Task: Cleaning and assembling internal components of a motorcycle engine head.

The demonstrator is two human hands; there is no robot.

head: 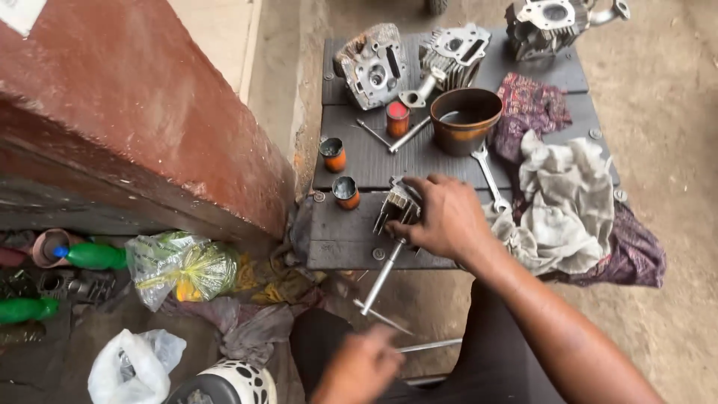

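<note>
My right hand [443,218] reaches over the front of a dark slatted wooden table [351,243] and grips a finned metal engine cylinder [396,203] from the right. A long T-handle wrench [382,277] sticks out of the cylinder toward me, its crossbar hanging past the table's edge. My left hand [360,366] is low in the frame, blurred, just below that crossbar, and what it holds cannot be made out. A thin metal rod [431,346] lies beside it.
Three cylinder heads [372,66] [454,51] [550,22] sit at the table's far end. A brown bowl [464,120], small orange cups [333,155], a spanner [490,173] and rags [565,198] lie between. A red pillar [134,112], plastic bags [179,265] and green bottles [93,256] stand left.
</note>
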